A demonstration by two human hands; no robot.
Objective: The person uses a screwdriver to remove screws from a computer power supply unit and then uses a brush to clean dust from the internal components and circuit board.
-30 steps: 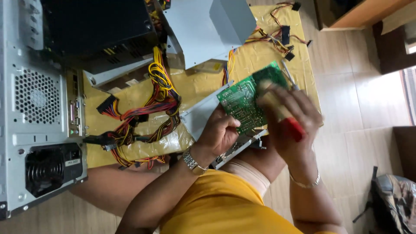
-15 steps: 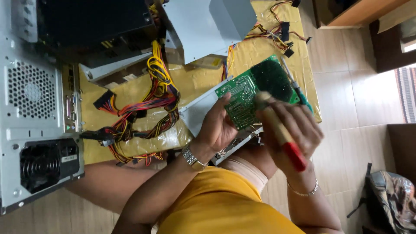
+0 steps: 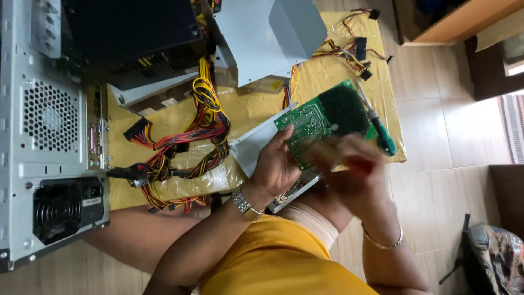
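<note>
Honestly, I fear my left hand point(image 3: 281, 166), gripping the board point(image 3: 322, 123), lets it slip while my blurred right hand point(image 3: 352, 172), clutching a red-handled tool point(image 3: 349, 163), rubs it.

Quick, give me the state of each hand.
Left hand: closed on the green circuit board.
Right hand: motion-blurred, gripping a red-handled tool.

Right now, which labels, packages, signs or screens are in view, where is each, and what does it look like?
Small white rectangular sticker: on the black fan grille of the grey computer case, lower left.
Small yellow rectangular sticker: on the dark edge beneath the grey metal cover, top centre.
No packages, signs or screens show.
</note>
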